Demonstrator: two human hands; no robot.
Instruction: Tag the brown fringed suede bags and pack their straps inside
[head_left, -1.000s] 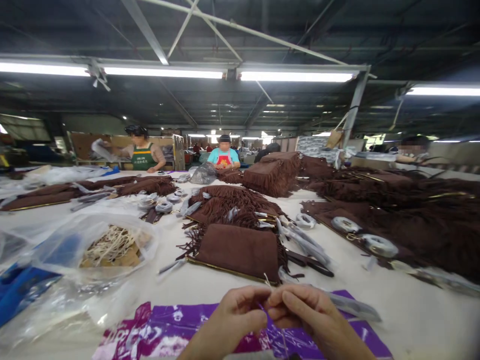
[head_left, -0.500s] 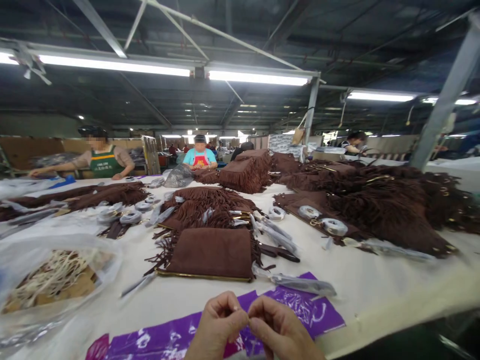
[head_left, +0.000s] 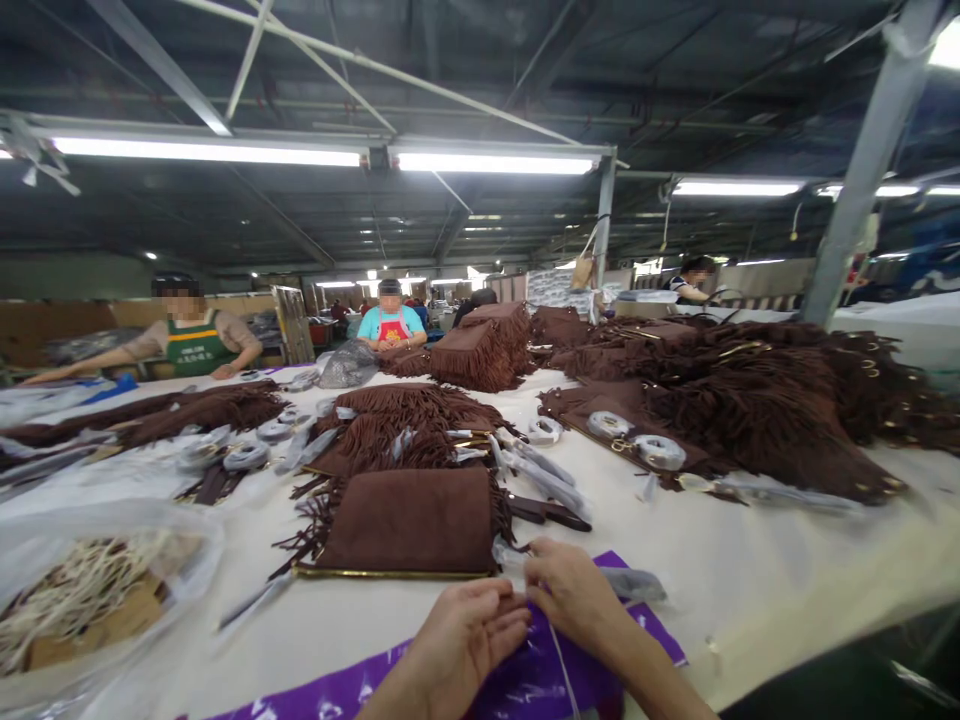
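My left hand [head_left: 472,635] is open, palm turned up and fingers loosely bent, over the purple plastic sheet [head_left: 352,680] at the table's front. Close on its right, my right hand [head_left: 574,590] has its fingers closed at a thin white string [head_left: 564,668], which hangs down across the purple plastic; the exact grip is partly hidden. Just beyond both hands lies a dark brown fringed bag [head_left: 411,522] with a gold zip along its near edge. A plastic-wrapped strap [head_left: 634,583] rests to the right of my right hand.
An open clear bag of white strings [head_left: 97,590] stands at left. Piles of brown fringed bags [head_left: 750,400] cover the right and back, with wrapped rings [head_left: 658,452] among them. Two people [head_left: 196,335] [head_left: 390,325] work across the white table [head_left: 757,570]; another is far right.
My hands were pinched together fingertip to fingertip; now the left has opened and the right has moved forward and right. A white string now shows below the right hand. The view has shifted slightly.
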